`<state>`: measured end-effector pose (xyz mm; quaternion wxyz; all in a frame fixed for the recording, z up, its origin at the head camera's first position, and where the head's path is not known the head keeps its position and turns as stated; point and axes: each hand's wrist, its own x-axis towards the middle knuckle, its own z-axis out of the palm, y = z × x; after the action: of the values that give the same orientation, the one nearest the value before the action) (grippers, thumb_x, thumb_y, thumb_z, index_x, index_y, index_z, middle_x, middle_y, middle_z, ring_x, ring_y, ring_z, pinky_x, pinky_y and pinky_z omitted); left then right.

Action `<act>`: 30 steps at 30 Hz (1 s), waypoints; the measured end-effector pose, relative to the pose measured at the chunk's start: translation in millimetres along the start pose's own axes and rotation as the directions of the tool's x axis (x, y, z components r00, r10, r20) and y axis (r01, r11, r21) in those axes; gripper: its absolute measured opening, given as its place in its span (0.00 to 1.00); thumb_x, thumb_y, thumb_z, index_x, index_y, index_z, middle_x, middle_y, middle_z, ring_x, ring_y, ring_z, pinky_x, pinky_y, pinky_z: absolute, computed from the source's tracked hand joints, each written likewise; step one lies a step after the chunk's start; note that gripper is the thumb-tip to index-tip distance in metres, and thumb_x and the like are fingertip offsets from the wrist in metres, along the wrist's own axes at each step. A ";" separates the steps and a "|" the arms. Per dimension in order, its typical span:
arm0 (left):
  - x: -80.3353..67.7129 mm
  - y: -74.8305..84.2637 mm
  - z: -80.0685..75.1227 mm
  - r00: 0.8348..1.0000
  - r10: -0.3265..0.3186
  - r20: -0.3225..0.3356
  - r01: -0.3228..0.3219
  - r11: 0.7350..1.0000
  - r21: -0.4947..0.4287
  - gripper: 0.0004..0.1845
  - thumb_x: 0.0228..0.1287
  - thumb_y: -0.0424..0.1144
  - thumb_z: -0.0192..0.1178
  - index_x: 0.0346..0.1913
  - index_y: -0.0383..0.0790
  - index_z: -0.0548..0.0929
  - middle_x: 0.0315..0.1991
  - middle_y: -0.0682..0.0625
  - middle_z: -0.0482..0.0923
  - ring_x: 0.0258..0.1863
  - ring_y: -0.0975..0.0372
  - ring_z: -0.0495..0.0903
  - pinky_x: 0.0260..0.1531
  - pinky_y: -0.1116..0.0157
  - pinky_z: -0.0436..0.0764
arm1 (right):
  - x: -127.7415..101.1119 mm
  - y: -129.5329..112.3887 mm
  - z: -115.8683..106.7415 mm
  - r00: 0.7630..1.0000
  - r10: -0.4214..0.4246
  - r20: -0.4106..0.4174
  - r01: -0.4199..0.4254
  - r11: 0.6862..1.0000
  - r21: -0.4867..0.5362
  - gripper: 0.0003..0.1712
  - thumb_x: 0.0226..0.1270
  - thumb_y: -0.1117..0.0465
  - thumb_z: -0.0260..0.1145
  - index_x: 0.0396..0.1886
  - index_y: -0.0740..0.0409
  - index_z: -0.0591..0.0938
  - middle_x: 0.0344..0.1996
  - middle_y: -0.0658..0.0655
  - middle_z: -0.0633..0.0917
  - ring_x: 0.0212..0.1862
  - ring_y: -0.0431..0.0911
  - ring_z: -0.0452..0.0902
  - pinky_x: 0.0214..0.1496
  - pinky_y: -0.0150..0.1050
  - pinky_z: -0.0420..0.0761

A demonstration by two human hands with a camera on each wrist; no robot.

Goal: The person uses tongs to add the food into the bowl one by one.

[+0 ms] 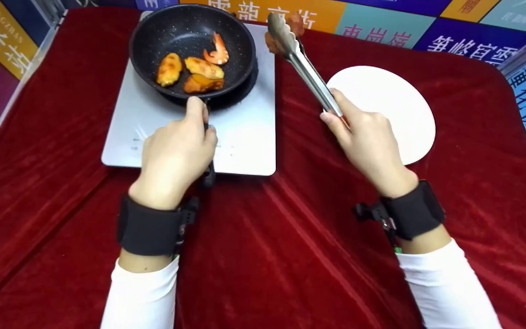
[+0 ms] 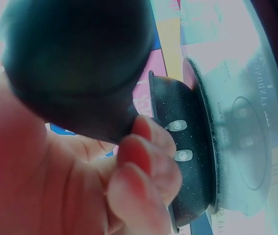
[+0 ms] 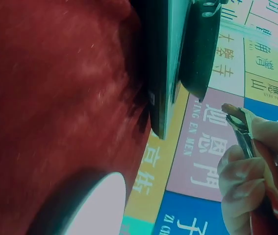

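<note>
**A:** What does your left hand (image 1: 176, 153) hold?

**B:** Your fingers (image 2: 146, 156) are curled round the dark handle (image 2: 75, 63) of the black speckled frying pan (image 1: 153, 39), thumb laid along the top toward the pan. The pan sits on the flat silver-grey induction hob (image 1: 244, 141), which lies on the red velvet tablecloth (image 1: 267, 256).

**A:** And what lies in the pan?

**B:** Four pieces: an orange shrimp (image 1: 218, 49) at the far right, a golden fried piece (image 1: 169, 69) at the left, a second golden piece (image 1: 204, 67) beside it, and a darker orange-brown piece (image 1: 202, 84) nearest the handle, touching the second.

**A:** Your right hand (image 1: 367, 139)?

**B:** It grips the near end of the long stainless-steel tongs (image 1: 306, 71), fingers wrapped round both arms and squeezing them together. The tong tips pinch a reddish-brown piece of food (image 1: 296, 23), raised off the cloth just to the right of the pan's rim, beyond the hob's far right corner.

**A:** What else is near?

**B:** A round white plate (image 1: 395, 105) lies on the cloth, partly under your right hand. Panels printed with coloured characters (image 1: 372, 34) border the table.
</note>
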<state>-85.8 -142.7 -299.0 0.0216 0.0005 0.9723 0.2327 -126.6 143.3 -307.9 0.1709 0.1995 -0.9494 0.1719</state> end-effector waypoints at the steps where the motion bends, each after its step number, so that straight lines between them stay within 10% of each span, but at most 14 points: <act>1: 0.2 0.3 0.5 1.000 -0.001 -0.001 0.001 1.000 0.002 0.10 0.65 0.46 0.43 0.44 0.46 0.62 0.19 0.46 0.71 0.18 0.50 0.72 0.18 0.54 0.65 | 1.7 -1.0 2.6 1.000 0.005 0.005 -0.005 1.000 0.008 0.24 0.64 0.45 0.53 0.58 0.47 0.71 0.13 0.54 0.68 0.20 0.52 0.68 0.28 0.48 0.69; 30: 1.7 -1.6 3.1 1.000 0.003 -0.024 -0.003 1.000 0.014 0.09 0.65 0.46 0.43 0.43 0.47 0.62 0.17 0.47 0.70 0.16 0.51 0.71 0.16 0.54 0.64 | 19.2 -17.1 34.9 0.994 -0.018 0.112 0.014 0.999 0.034 0.26 0.64 0.46 0.53 0.60 0.47 0.69 0.18 0.57 0.77 0.23 0.52 0.72 0.30 0.47 0.70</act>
<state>-87.4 -142.7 -302.6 0.0095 -0.0007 0.9740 0.2261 -144.5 108.7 -326.7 0.1154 0.2191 -0.9529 0.1749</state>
